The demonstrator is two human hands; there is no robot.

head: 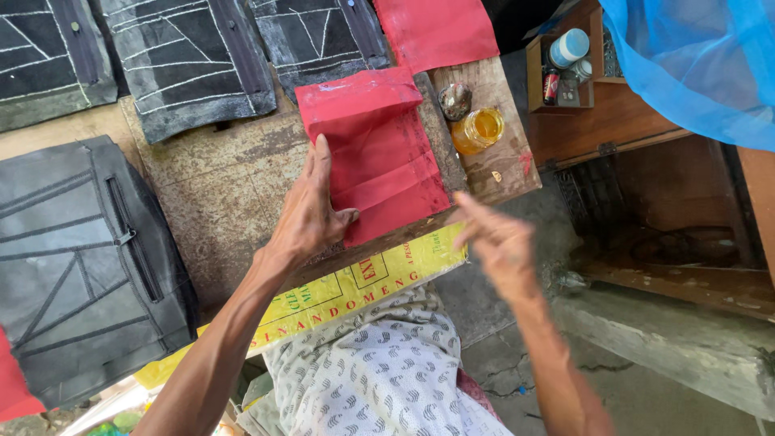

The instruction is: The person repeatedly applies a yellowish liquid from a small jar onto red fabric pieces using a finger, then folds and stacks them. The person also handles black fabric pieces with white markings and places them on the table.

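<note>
From the head view, the left hand [311,211] presses flat, fingers extended, on a folded red fabric piece [378,153] lying on the worn wooden surface [218,186]. The right hand [499,242] hovers open, blurred, empty, beside a jar of amber liquid [478,129].

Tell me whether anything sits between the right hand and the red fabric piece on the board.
Nothing visible does. The right hand hovers, blurred, just off the board's near edge, with only open air between it and the red fabric piece. The left hand presses on the fabric's left edge, and the jar of yellow liquid stands further back.
</note>
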